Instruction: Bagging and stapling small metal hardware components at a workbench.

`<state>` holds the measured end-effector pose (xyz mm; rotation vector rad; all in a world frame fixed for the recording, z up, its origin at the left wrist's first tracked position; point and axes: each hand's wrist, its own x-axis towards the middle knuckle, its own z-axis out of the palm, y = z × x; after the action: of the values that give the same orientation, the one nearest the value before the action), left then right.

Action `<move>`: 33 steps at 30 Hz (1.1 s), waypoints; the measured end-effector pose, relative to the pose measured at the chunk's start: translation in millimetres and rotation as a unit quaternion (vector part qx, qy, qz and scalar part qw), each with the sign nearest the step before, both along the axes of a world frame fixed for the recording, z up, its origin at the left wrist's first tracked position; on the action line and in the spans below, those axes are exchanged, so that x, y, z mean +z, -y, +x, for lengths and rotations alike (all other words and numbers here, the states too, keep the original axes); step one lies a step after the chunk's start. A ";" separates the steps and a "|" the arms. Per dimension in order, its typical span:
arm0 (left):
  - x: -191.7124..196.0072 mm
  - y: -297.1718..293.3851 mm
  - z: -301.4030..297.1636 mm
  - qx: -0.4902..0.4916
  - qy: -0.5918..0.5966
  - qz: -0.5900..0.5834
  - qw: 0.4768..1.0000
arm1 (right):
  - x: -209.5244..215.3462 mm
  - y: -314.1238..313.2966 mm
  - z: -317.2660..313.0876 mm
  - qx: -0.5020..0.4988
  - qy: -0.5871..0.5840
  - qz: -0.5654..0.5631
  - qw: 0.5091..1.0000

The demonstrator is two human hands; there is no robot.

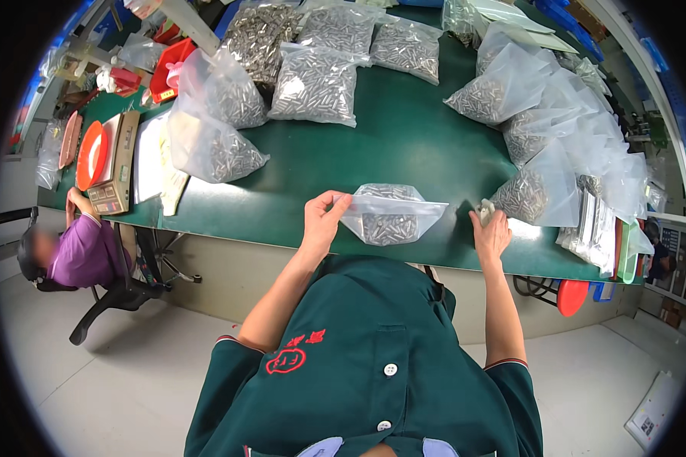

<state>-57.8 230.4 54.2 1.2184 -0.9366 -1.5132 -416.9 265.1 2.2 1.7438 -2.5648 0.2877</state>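
- The left hand (322, 221) pinches the corner of a clear bag of small metal parts (389, 215), fingers closed on it.
- The right hand (492, 232) rests on the green counter (404, 145), loosely curled around a small pale thing (485, 209).

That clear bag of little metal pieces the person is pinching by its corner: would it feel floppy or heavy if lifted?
The clear bag probably flops: the left hand pinches its thin film while the metal pieces sag low. It likely feels heavy for its size, being part-filled with metal. The loose pieces would probably shift if it is tilted.

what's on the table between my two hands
Head view: a clear bag of small metal parts, its corner pinched by the left hand; right hand sits apart.
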 end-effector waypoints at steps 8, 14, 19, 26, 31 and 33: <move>5.4 -7.5 -0.2 0.024 -0.008 0.031 0.999 | 36.1 14.9 65.8 0.110 0.529 -0.035 0.841; 9.1 -35.9 0.4 0.054 0.163 -0.112 0.979 | 75.6 4.9 97.0 0.202 0.485 -0.114 0.843; 6.4 29.9 -10.0 0.057 0.157 0.047 0.985 | 58.0 57.2 97.6 0.119 0.542 -0.067 0.829; -66.7 99.4 -35.7 -0.028 0.301 0.197 0.933 | -13.8 141.1 117.5 0.022 0.636 0.113 0.763; -30.8 110.8 -42.1 -0.113 0.421 0.222 0.872 | -11.4 144.0 125.0 -0.046 0.652 0.157 0.740; -47.7 116.1 -27.4 -0.125 0.369 0.256 0.885 | 10.3 146.2 127.3 -0.048 0.669 0.187 0.718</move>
<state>-85.2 114.4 6.5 2.2292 -1.2532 -1.5621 -289.5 119.0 12.5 1.7893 -3.8085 1.6900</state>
